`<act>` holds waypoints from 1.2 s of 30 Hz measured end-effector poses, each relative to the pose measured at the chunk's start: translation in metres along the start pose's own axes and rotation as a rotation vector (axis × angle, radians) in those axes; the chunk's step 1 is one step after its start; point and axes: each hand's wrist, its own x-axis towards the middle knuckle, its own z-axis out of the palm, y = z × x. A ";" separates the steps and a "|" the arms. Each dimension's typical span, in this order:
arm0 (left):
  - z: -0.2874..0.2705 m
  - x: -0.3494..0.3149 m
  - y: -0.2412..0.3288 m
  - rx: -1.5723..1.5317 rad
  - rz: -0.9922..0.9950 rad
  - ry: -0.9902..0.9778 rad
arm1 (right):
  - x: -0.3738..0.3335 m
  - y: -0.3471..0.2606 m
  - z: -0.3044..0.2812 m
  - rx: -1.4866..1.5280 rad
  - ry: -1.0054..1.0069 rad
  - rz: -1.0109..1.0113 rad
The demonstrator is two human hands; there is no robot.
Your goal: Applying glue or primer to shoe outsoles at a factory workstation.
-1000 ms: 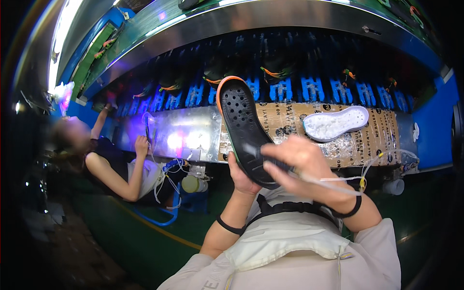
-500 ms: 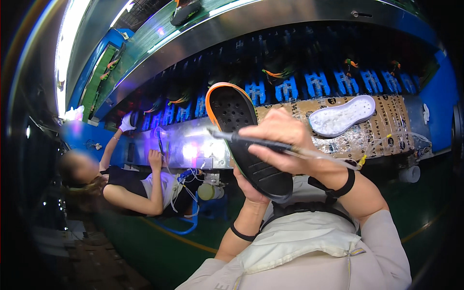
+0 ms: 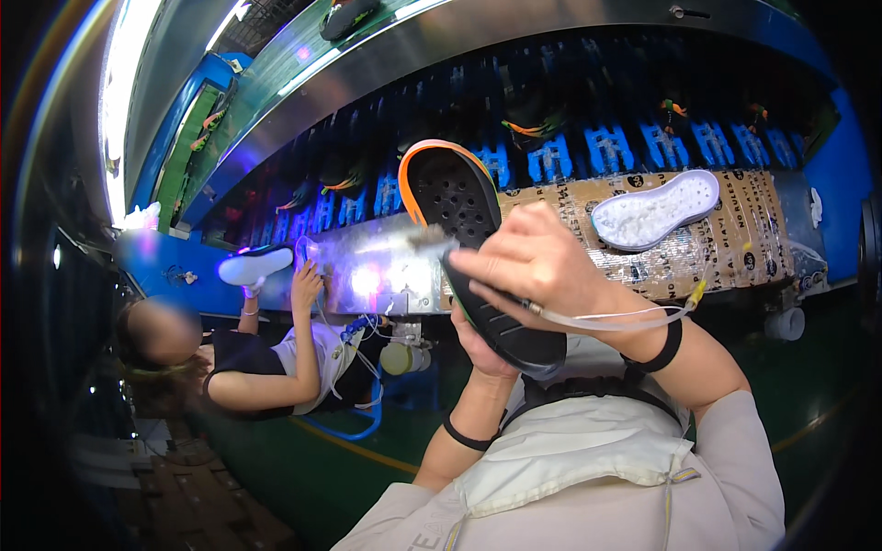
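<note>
A black shoe sole [image 3: 450, 193] with an orange edge around one end slants upward, its inner face with round recesses turned to me. My left hand [image 3: 480, 347] grips it from below along its left edge, the fingers partly hidden behind it. Across the sole, my right hand [image 3: 537, 262] is closed on a slim dark-handled brush. Its blurred bristle head [image 3: 426, 236] lies over the sole's left edge, near mid-length. From the handle, a clear tube [image 3: 625, 321] runs right to a yellow connector [image 3: 698, 292].
A white sole [image 3: 657, 209], wet-looking inside, lies on a cardboard-covered ledge [image 3: 749, 230]. Behind are several blue holders [image 3: 608, 150] with dark shoes. At left a co-worker [image 3: 257, 372] holds another white sole [image 3: 253, 268]. A metal rail [image 3: 514, 20] arches overhead.
The brush has shifted, its head now blurred and a little higher and further right. The black sole has moved slightly up and right. The co-worker's white sole has swung into fuller view.
</note>
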 end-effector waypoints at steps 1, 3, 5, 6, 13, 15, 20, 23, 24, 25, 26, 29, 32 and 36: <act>-0.002 0.000 -0.003 0.042 0.020 -0.017 | 0.000 -0.001 -0.005 0.083 -0.089 -0.016; -0.002 0.007 0.002 0.078 0.013 -0.086 | 0.002 -0.003 -0.010 0.138 -0.002 0.040; -0.006 0.009 0.005 0.216 0.062 -0.085 | 0.002 -0.002 -0.011 0.060 0.128 0.117; -0.004 0.008 0.004 0.215 0.062 -0.082 | 0.000 -0.002 -0.009 0.062 0.127 0.119; -0.001 0.010 0.005 0.258 0.077 -0.143 | 0.000 -0.007 -0.015 0.180 0.000 0.060; -0.002 0.007 0.005 0.252 0.093 -0.025 | -0.002 -0.006 -0.012 -0.016 -0.002 0.045; -0.035 0.011 0.012 0.381 0.237 -0.054 | -0.006 -0.013 -0.008 0.322 -0.085 0.067; -0.011 0.013 0.018 0.329 0.085 -0.073 | -0.002 -0.006 -0.015 0.231 0.099 0.177; -0.010 0.016 0.017 0.314 0.095 -0.029 | -0.002 -0.005 -0.014 0.127 0.147 0.180; -0.004 0.015 0.014 0.280 0.137 0.067 | -0.006 -0.003 -0.011 0.029 0.134 0.121; -0.005 0.014 0.015 0.281 0.176 0.131 | -0.010 -0.005 -0.008 0.028 0.134 0.127; -0.009 0.014 0.013 0.499 0.261 0.111 | -0.020 -0.025 0.001 -0.050 -0.078 -0.014; -0.032 0.016 0.026 0.574 0.226 -0.064 | -0.010 -0.026 -0.015 0.292 -0.180 0.029; 0.003 0.016 0.021 0.247 0.183 -0.111 | -0.014 -0.027 -0.013 0.050 -0.095 0.117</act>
